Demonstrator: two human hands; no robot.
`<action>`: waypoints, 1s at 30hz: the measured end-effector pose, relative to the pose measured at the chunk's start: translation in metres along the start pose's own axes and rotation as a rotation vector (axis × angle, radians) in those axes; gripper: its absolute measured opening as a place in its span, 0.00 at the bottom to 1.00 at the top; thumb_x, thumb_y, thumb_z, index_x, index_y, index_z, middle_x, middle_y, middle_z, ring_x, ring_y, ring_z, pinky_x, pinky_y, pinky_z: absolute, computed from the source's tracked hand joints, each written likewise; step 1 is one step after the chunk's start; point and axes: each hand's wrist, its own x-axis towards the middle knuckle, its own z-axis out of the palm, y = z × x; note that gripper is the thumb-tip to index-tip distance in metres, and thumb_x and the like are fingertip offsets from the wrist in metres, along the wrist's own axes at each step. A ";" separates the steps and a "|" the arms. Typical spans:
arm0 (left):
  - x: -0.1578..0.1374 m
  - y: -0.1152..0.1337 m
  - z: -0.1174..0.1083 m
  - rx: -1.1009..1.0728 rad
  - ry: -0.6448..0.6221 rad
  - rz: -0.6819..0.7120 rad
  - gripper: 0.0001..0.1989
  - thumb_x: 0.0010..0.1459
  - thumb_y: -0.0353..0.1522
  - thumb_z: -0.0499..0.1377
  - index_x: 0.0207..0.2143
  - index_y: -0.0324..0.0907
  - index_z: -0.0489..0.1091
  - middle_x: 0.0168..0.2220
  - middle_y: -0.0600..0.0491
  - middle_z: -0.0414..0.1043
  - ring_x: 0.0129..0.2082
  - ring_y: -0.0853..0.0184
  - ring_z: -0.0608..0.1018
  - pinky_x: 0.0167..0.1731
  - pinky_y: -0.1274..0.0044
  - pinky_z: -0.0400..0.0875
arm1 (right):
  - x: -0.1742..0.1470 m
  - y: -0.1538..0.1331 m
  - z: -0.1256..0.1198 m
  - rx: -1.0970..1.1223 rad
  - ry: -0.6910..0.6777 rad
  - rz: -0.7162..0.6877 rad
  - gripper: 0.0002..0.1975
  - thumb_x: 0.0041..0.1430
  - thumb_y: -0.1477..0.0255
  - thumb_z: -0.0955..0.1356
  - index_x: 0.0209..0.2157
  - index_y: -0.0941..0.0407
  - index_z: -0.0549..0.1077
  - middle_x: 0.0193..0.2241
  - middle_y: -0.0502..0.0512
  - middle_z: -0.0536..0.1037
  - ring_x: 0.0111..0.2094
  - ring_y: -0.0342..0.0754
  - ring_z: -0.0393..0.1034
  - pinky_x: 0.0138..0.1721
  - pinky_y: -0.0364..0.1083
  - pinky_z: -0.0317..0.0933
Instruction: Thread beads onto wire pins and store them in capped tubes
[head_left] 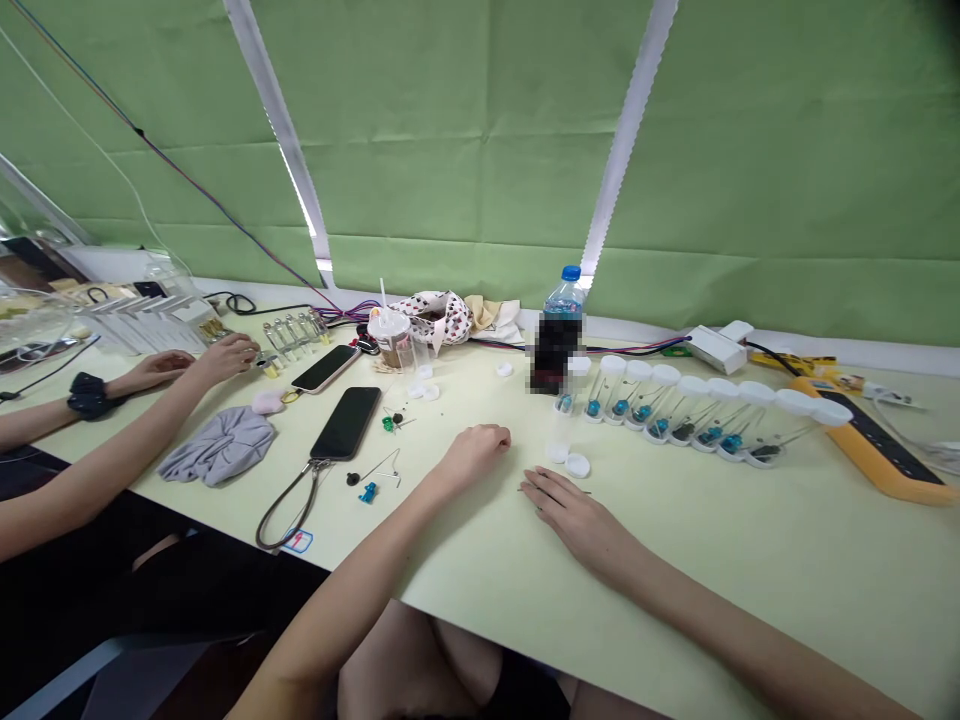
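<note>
My left hand point(474, 455) rests on the table with its fingers curled in; what they hold, if anything, is hidden. To its right, my right hand point(574, 510) lies low over the table. A thin dark rod point(587, 491) passes under its fingers and shows at both sides. Just beyond the hands are a clear tube point(558, 428) and a loose white cap point(577, 465). Left of my left arm lie a small blue part point(367, 492), a black knob point(353, 479) and a bent wire point(387, 462). Farther back sits a small green part point(388, 423).
Several white-capped clear tubes point(657, 400) with blue or black parts stand at right, before an orange power strip point(877, 450). A bottle point(564, 300) stands behind. Phones point(346, 422), a grey cloth point(217, 445) and a drink cup point(390, 340) lie left, near a co-worker's hands point(225, 358).
</note>
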 end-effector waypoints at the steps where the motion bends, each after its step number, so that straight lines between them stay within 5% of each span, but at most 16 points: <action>1: 0.000 0.002 0.000 -0.043 -0.014 0.014 0.11 0.56 0.26 0.48 0.31 0.41 0.69 0.34 0.52 0.72 0.32 0.68 0.72 0.33 0.78 0.63 | -0.003 0.000 -0.004 0.004 0.012 -0.009 0.21 0.65 0.73 0.58 0.58 0.52 0.59 0.57 0.55 0.64 0.60 0.52 0.52 0.54 0.56 0.60; 7: 0.000 0.010 -0.002 -0.287 -0.158 0.151 0.08 0.55 0.31 0.54 0.35 0.41 0.72 0.35 0.52 0.73 0.34 0.68 0.74 0.36 0.79 0.64 | -0.011 0.004 -0.035 -0.017 0.162 0.171 0.15 0.65 0.71 0.57 0.48 0.52 0.68 0.45 0.57 0.73 0.48 0.53 0.66 0.48 0.55 0.63; 11: -0.002 0.016 -0.001 -0.284 -0.264 0.197 0.11 0.49 0.37 0.62 0.35 0.42 0.72 0.34 0.53 0.72 0.33 0.68 0.73 0.32 0.80 0.63 | -0.012 0.013 -0.038 0.011 0.114 0.302 0.10 0.64 0.71 0.58 0.40 0.52 0.69 0.39 0.56 0.72 0.42 0.52 0.67 0.41 0.52 0.65; 14: -0.005 0.022 0.003 -0.195 -0.232 0.204 0.06 0.52 0.34 0.59 0.34 0.43 0.71 0.34 0.54 0.71 0.32 0.69 0.73 0.31 0.79 0.62 | -0.011 0.014 -0.031 0.048 0.084 0.344 0.08 0.63 0.70 0.59 0.37 0.52 0.68 0.38 0.55 0.70 0.40 0.50 0.67 0.39 0.50 0.65; 30: -0.013 0.028 -0.007 0.213 -0.196 0.385 0.07 0.58 0.28 0.49 0.30 0.39 0.66 0.29 0.52 0.68 0.27 0.68 0.72 0.27 0.78 0.62 | -0.012 0.012 -0.030 -0.034 0.031 0.282 0.11 0.64 0.73 0.57 0.32 0.53 0.66 0.32 0.53 0.70 0.34 0.48 0.66 0.33 0.47 0.61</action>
